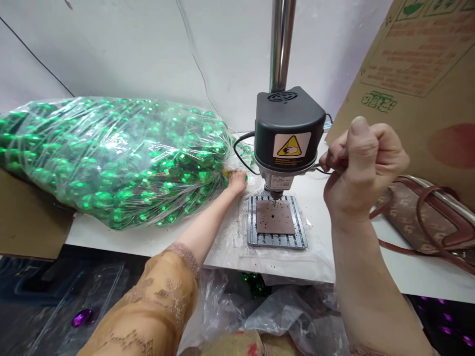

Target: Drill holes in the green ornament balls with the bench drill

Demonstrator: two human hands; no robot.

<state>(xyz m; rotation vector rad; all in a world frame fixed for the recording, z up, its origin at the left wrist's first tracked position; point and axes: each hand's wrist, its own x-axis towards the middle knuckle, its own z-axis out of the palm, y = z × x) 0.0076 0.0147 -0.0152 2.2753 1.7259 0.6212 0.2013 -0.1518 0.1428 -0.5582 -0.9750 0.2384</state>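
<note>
While the left hand lies low on the white counter, its bent fingers touch the gathered neck of one big, clear plastic bag, but it is not possible to tell if they really hold it. This soft, shiny bag is full of many glossy green beads, too many for counting, and it lies on the counter at the left side. The left forearm stretches forward from a tan lace sleeve. The right hand is raised and curled into a nearly closed fist with the thumb on top, just beside one small drill press, and what it may hold inside the fingers cannot be seen. The drill press has a rounded black plastic head on a smooth steel column, and its thin bit points down at one square brown pad with one round hole. This pad rests on one grey slotted metal plate. At the right, one patterned handbag with brown leather straps sits on the counter, under a sheet of printed cardboard.
</note>
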